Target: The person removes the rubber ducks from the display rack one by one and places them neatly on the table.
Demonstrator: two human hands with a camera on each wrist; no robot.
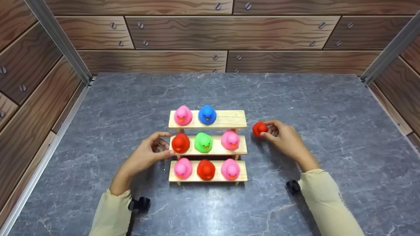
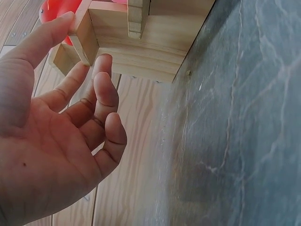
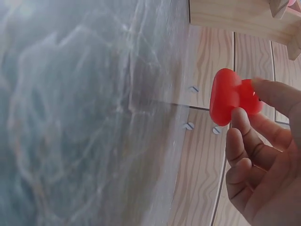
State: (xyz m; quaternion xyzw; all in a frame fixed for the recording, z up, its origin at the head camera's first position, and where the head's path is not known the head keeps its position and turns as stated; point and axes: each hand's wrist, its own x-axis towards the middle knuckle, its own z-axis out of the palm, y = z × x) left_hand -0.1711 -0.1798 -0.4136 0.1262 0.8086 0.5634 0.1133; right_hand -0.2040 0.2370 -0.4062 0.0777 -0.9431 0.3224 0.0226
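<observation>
A three-tier wooden display stand (image 1: 210,178) holds several rubber ducks. My left hand (image 1: 147,150) is at the left end of its middle tier, thumb by the front corner and index finger by the back one. In the left wrist view, the thumb and index fingertip touch the tier's wooden end (image 2: 83,40), the other fingers loosely bent. Just right of the stand, my right hand (image 1: 283,137) pinches a red rubber duck (image 1: 259,129) between thumb and fingers. The right wrist view shows this duck (image 3: 223,99) held off the tabletop, its rounded base facing the table.
Pink (image 1: 183,115) and blue (image 1: 207,114) ducks stand on the top tier, with bare wood at its right end. Red, green and pink ducks fill the middle tier; pink, red and pink the bottom one. Wood-patterned walls (image 1: 229,32) enclose the grey marbled table (image 1: 229,209).
</observation>
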